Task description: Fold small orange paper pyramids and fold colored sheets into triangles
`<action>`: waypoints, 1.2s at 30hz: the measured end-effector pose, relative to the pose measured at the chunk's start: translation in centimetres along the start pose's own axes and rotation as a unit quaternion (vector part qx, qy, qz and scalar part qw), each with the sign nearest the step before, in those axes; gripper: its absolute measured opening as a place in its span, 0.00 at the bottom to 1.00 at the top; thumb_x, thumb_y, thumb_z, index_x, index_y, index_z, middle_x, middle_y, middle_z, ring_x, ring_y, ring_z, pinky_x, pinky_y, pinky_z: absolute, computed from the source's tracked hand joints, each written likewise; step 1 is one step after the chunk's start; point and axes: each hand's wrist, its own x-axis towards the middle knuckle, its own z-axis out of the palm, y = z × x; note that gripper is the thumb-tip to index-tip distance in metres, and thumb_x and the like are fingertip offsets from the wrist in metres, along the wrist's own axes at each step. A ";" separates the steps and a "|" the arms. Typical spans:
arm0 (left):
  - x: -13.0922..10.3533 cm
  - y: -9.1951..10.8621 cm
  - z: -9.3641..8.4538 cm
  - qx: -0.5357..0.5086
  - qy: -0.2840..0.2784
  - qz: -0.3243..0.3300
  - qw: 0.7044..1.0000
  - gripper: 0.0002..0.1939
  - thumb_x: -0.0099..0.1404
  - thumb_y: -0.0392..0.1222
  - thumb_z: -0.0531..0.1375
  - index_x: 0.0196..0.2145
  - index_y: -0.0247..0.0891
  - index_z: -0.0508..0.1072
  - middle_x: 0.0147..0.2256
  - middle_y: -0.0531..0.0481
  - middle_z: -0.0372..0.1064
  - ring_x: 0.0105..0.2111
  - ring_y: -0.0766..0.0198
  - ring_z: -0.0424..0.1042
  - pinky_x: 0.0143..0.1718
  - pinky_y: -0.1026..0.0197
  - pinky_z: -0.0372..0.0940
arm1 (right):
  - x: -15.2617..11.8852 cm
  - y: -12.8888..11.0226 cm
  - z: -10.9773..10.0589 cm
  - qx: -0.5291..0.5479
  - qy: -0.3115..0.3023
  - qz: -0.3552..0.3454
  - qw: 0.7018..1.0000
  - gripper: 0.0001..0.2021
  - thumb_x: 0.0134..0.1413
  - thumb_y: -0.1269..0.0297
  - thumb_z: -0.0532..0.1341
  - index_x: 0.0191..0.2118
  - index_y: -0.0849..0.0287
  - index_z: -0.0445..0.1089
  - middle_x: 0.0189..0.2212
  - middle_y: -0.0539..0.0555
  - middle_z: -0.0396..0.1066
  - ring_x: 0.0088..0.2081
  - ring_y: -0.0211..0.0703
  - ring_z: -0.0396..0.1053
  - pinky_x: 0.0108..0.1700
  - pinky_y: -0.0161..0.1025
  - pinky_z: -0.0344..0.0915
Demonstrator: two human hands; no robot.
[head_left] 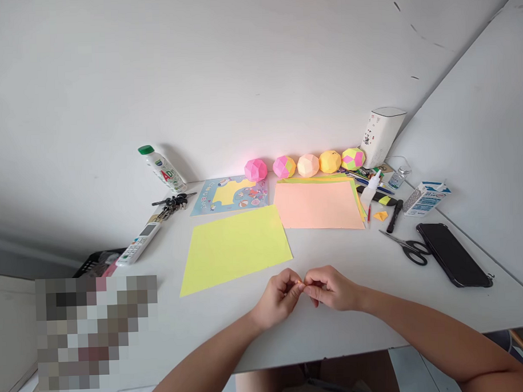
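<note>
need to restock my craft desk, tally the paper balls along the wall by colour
Pink paper ball: 1
Pink and yellow ball: 1
Peach ball: 1
Yellow ball: 1
Yellow-green and pink ball: 1
Total: 5

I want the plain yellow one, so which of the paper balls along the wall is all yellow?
The fourth paper ball from the left, between the peach ball and the green-and-pink ball.

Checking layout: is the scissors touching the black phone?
Cannot tell. In the head view the scissors handles lie right against the phone near edge; both are black, so neither contact nor a gap shows plainly.
</note>
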 end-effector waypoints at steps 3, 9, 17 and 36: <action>-0.2 0.3 0.0 0.017 0.016 0.032 0.999 0.21 0.66 0.59 0.55 0.28 0.38 0.62 0.20 0.57 0.58 0.19 0.72 0.53 0.22 0.66 0.50 | -0.1 -0.1 0.0 -0.004 -0.007 -0.012 1.000 0.17 0.61 0.53 0.55 0.25 0.57 0.57 0.19 0.47 0.64 0.19 0.33 0.61 0.22 0.32 0.54; -0.4 0.5 0.1 0.031 0.016 0.070 0.997 0.17 0.68 0.54 0.55 0.29 0.37 0.65 0.23 0.52 0.64 0.22 0.69 0.58 0.25 0.64 0.54 | -0.2 -0.1 -0.1 -0.006 -0.018 -0.021 1.000 0.16 0.61 0.54 0.55 0.25 0.57 0.55 0.21 0.46 0.61 0.23 0.36 0.67 0.22 0.31 0.55; -0.3 0.3 0.2 0.018 0.015 0.082 0.996 0.19 0.67 0.55 0.56 0.28 0.37 0.66 0.22 0.53 0.64 0.20 0.72 0.55 0.22 0.66 0.51 | -0.1 0.1 0.0 -0.014 -0.024 -0.065 0.998 0.17 0.62 0.55 0.54 0.25 0.57 0.56 0.21 0.47 0.61 0.22 0.34 0.64 0.23 0.31 0.55; 0.5 0.4 -0.1 -0.069 0.074 -0.057 0.993 0.21 0.64 0.60 0.57 0.37 0.38 0.63 0.22 0.59 0.62 0.17 0.73 0.63 0.20 0.68 0.59 | 0.4 0.4 0.0 -0.035 0.113 -0.024 0.993 0.15 0.61 0.56 0.54 0.26 0.56 0.58 0.18 0.46 0.61 0.19 0.33 0.57 0.22 0.32 0.54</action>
